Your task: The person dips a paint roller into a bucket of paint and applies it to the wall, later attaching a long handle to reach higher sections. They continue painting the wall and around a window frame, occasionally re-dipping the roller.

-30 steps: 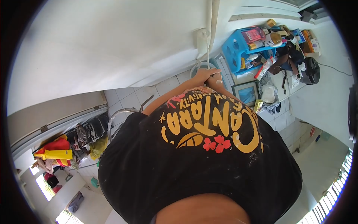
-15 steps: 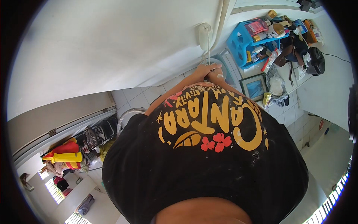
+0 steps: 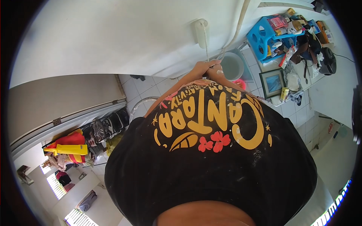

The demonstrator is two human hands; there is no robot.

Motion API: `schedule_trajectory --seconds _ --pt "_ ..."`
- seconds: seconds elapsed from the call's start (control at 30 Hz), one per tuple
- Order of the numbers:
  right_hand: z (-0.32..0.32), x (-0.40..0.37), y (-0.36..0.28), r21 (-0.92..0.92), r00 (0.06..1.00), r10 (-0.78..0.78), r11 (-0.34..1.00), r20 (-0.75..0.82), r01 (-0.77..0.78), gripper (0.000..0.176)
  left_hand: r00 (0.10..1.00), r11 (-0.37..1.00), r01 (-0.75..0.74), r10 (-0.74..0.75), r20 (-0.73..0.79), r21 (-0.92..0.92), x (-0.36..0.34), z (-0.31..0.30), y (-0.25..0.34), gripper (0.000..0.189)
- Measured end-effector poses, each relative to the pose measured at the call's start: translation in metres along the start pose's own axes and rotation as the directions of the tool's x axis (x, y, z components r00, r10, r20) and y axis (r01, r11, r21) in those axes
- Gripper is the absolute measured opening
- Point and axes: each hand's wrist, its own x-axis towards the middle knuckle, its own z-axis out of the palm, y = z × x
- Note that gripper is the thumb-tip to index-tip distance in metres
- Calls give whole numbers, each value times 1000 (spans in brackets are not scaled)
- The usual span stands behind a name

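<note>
In front of the printed black shirt [image 3: 211, 169], both my hands meet close to the white wall. My left hand [image 3: 202, 67] lies against my right hand, its fingers bent and closed. Beneath and beside it, my right hand [image 3: 216, 71] has white smears on its skin, and its fingers look closed too. Whatever sits between the palms, if anything, is hidden. A white fixture [image 3: 201, 34] is mounted on the wall just above, with a thin pale line running down from it to the hands. A pale bucket [image 3: 232, 66] stands right of them.
At the right, a blue plastic rack [image 3: 260, 37] holds bottles and small items, near a framed picture [image 3: 273, 83] and a black case [image 3: 327, 61]. Something red [image 3: 239, 83] lies below the bucket. Clothes [image 3: 71, 148] fill a rack at the left, by a door [image 3: 64, 98].
The view has shifted, so the bucket and the red item show more fully. My hands stay together, slightly further left in view, below the wall fixture.
</note>
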Motion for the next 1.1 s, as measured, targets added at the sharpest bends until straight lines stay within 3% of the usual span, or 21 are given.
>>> schedule_trajectory --seconds 0.2,0.3,0.37,0.43,0.47,0.57,0.7,0.87,1.1 --pt "26 -15 -9 -22 1000 1 1000 29 -1 34 1000 999 -19 18 -22 -49 -11 -30 -17 47" --pt "40 -7 2 -99 980 48 995 196 -29 33 997 992 -31 21 -77 -124 -13 -45 -29 48" --pt "52 -6 5 -152 985 -29 987 170 55 34 991 985 -36 14 -131 -167 -14 -57 -40 49" --pt "63 3 9 -190 961 -31 978 274 86 36 989 918 -102 51 -142 -383 -17 -69 -49 52" --pt "67 5 6 -221 932 -27 969 361 114 37 987 914 -109 54 -151 -390 -20 -74 -50 52" --pt "74 11 -2 -379 924 47 919 380 109 40 976 851 -94 -23 -217 -516 -23 -79 -52 54" --pt "56 16 -11 -340 905 25 931 425 134 41 966 859 -135 3 -260 -493 -10 -68 -48 59" --pt "14 25 -15 -406 929 4 900 369 158 37 956 896 -130 -1 -294 -425 15 -33 -37 65" --pt "-81 31 -13 -421 962 -98 884 255 201 35 972 986 -83 49 -229 -142 72 43 -17 79"
